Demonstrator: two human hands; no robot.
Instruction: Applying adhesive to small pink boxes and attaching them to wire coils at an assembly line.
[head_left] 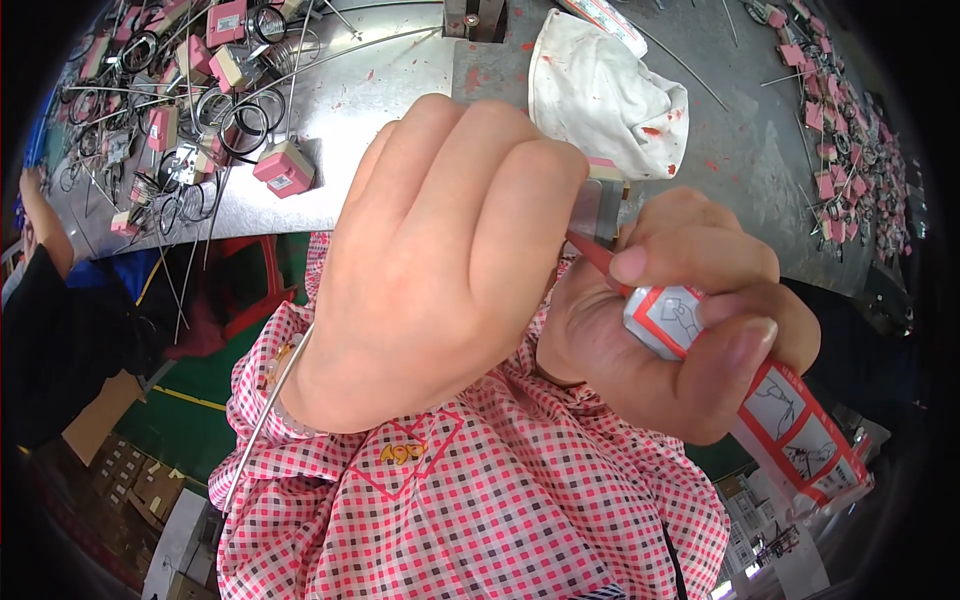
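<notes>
My left hand (450, 250) is closed in front of me, its back to the view, hiding what its fingers hold. A thin metal rod (265, 425) sticks out past its wrist toward the lower left. In my right hand (690, 330) lies a white and red squeeze tube (790, 425), gripped between thumb and fingers. The tube's pointed red nozzle (590, 250) reaches up to the fingertips of my left hand; what its tip touches is hidden. A sliver of something pink (602, 168) shows just beyond the left knuckles, beside the cloth.
Pink box-shaped parts with coiled black wires and rods (225, 90) lie heaped at the left; a similar heap (840, 150) lies far right. A red-stained white cloth (610, 100), another tube (605, 22) and a metal block (475, 18) are at the back. Someone's arm (45, 220) shows at left.
</notes>
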